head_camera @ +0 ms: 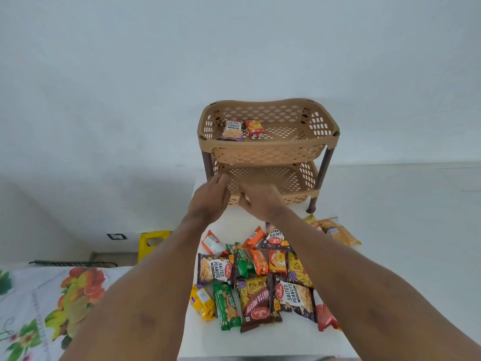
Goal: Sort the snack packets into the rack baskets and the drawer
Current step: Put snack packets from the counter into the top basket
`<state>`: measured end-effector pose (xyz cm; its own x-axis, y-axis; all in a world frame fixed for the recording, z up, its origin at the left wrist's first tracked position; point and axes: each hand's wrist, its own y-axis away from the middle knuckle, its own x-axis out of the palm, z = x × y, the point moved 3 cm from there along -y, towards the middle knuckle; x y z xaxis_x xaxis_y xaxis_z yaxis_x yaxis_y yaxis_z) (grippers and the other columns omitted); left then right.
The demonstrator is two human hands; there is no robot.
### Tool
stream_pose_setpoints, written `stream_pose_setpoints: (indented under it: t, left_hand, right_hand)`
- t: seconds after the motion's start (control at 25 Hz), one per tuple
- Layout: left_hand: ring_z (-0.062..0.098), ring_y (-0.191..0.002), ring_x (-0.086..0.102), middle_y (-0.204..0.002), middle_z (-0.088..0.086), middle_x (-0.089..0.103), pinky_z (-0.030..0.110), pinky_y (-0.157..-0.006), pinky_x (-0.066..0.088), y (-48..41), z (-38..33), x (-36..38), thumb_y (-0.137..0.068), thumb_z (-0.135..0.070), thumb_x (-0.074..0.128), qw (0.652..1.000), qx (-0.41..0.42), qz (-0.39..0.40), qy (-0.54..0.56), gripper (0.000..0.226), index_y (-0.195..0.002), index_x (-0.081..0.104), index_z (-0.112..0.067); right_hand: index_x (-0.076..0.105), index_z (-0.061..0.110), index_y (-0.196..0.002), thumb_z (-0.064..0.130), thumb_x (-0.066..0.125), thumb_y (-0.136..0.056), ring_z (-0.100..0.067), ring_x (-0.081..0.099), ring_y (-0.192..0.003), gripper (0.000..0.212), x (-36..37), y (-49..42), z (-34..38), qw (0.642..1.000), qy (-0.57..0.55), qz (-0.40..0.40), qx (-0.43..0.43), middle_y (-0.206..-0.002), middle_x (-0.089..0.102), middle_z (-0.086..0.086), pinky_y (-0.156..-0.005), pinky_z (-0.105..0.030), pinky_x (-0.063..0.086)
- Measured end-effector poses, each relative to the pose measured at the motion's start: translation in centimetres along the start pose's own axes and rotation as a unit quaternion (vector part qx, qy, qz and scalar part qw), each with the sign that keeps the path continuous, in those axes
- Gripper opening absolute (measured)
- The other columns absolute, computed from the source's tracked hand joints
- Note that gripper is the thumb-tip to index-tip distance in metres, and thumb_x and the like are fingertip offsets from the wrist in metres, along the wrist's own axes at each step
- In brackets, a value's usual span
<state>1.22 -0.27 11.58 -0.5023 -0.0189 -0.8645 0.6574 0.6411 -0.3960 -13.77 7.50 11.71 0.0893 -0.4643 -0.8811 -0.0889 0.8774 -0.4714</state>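
A tan two-tier rack stands at the far end of a white table [263,342]. Its top basket [270,147] holds a salted peanuts packet [232,130] and a small red packet [254,128]. The lower basket [276,178] looks empty inside. My left hand [209,199] and my right hand [260,200] hover side by side at the lower basket's front edge, fingers loosely apart, nothing visible in either. Several snack packets lie in a heap [257,277] on the table under my forearms. No drawer is in view.
Two yellow-orange packets [335,230] lie apart by the rack's right leg. A yellow stool [152,242] stands on the floor to the left. A fruit-print cloth [52,303] covers a surface at the lower left. A white wall rises behind the rack.
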Motion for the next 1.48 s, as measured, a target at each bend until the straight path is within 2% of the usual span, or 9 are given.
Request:
stream_pose_setpoints:
  t: [0.12, 0.24, 0.36, 0.48, 0.6, 0.72, 1.04, 1.32, 1.48]
  left_hand:
    - [0.031, -0.098, 0.065, -0.121, 0.005, 0.058, 0.039, -0.072, 0.049, 5.1, 2.6, 4.1, -0.106, -0.025, 0.047, 0.989, -0.044, 0.143, -0.022, 0.016, -0.117, 0.054, -0.016]
    - [0.029, -0.129, 0.052, -0.141, 0.006, 0.05, 0.047, -0.099, 0.05, 8.3, 5.0, 7.2, -0.1, -0.021, 0.055, 0.953, -0.121, 0.276, -0.04, 0.037, -0.137, 0.054, -0.018]
    - [0.031, -0.14, 0.039, -0.154, 0.007, 0.04, 0.05, -0.109, 0.045, 9.2, 6.1, 7.9, -0.095, -0.012, 0.059, 0.934, -0.149, 0.322, -0.052, 0.058, -0.151, 0.046, -0.02]
    - [0.028, -0.15, 0.029, -0.165, 0.001, 0.031, 0.051, -0.114, 0.04, 9.1, 6.6, 8.0, -0.088, 0.005, 0.059, 0.925, -0.114, 0.351, -0.088, 0.079, -0.158, 0.039, -0.027]
    - [0.024, -0.153, 0.026, -0.168, -0.002, 0.031, 0.048, -0.117, 0.033, 8.8, 7.4, 8.5, -0.083, 0.013, 0.062, 0.918, -0.055, 0.368, -0.138, 0.09, -0.157, 0.039, -0.032]
    - [0.023, -0.155, 0.025, -0.167, -0.003, 0.033, 0.05, -0.122, 0.024, 8.8, 8.2, 9.4, -0.086, 0.009, 0.065, 0.91, -0.03, 0.384, -0.153, 0.085, -0.155, 0.043, -0.035]
    - [0.02, -0.15, 0.032, -0.148, -0.003, 0.051, 0.059, -0.127, 0.002, 8.8, 8.5, 9.8, -0.09, -0.013, 0.071, 0.928, -0.011, 0.334, -0.162, 0.057, -0.142, 0.052, -0.027]
    - [0.022, -0.131, 0.05, -0.134, -0.001, 0.061, 0.05, -0.121, 0.018, 8.5, 10.5, 6.9, -0.092, -0.042, 0.068, 0.967, -0.015, 0.218, -0.131, 0.046, -0.132, 0.054, -0.022]
    - [0.026, -0.127, 0.055, -0.136, 0.004, 0.06, 0.047, -0.115, 0.031, 8.3, 9.8, 4.8, -0.092, -0.041, 0.069, 0.985, 0.055, 0.103, -0.129, 0.053, -0.137, 0.054, -0.017]
  right_hand:
    - [0.064, 0.016, -0.102, 0.029, 0.048, -0.099, -0.027, 0.069, -0.08, 0.021, 4.0, 4.0, 0.7, 0.979, -0.034, 0.203, 0.009, -0.088, 0.072, -0.003, -0.066, -0.036, 0.052]
    - [0.062, 0.018, -0.123, 0.035, 0.057, -0.099, -0.028, 0.065, -0.103, 0.031, 6.8, 6.7, 1.5, 0.935, -0.084, 0.342, 0.04, -0.117, 0.067, -0.005, -0.084, -0.04, 0.052]
    - [0.053, 0.02, -0.143, 0.042, 0.067, -0.091, -0.03, 0.058, -0.119, 0.057, 8.5, 7.5, 2.3, 0.914, -0.07, 0.398, 0.035, -0.135, 0.057, -0.006, -0.096, -0.044, 0.049]
    - [0.039, 0.025, -0.156, 0.046, 0.076, -0.083, -0.03, 0.047, -0.134, 0.084, 9.8, 7.7, 3.0, 0.896, -0.023, 0.444, -0.014, -0.149, 0.048, -0.006, -0.11, -0.05, 0.037]
    - [0.034, 0.028, -0.159, 0.05, 0.079, -0.081, -0.031, 0.041, -0.139, 0.093, 10.9, 7.5, 3.6, 0.884, -0.013, 0.466, -0.026, -0.153, 0.047, -0.006, -0.113, -0.055, 0.03]
    - [0.033, 0.026, -0.159, 0.053, 0.079, -0.081, -0.031, 0.04, -0.14, 0.095, 11.5, 6.8, 3.9, 0.877, -0.004, 0.481, -0.017, -0.152, 0.048, -0.007, -0.112, -0.055, 0.028]
    - [0.033, 0.021, -0.158, 0.064, 0.079, -0.075, -0.033, 0.039, -0.14, 0.104, 12.2, 5.8, 3.9, 0.872, 0.046, 0.487, 0.009, -0.152, 0.046, -0.009, -0.114, -0.057, 0.026]
    - [0.024, 0.018, -0.157, 0.056, 0.086, -0.07, -0.035, 0.04, -0.14, 0.114, 12.5, 5.8, 3.2, 0.885, -0.011, 0.451, 0.115, -0.146, 0.052, -0.012, -0.116, -0.057, 0.022]
    - [0.03, 0.021, -0.15, 0.039, 0.091, -0.068, -0.035, 0.046, -0.132, 0.104, 12.5, 5.9, 3.7, 0.892, -0.028, 0.43, 0.136, -0.14, 0.047, -0.011, -0.113, -0.052, 0.031]
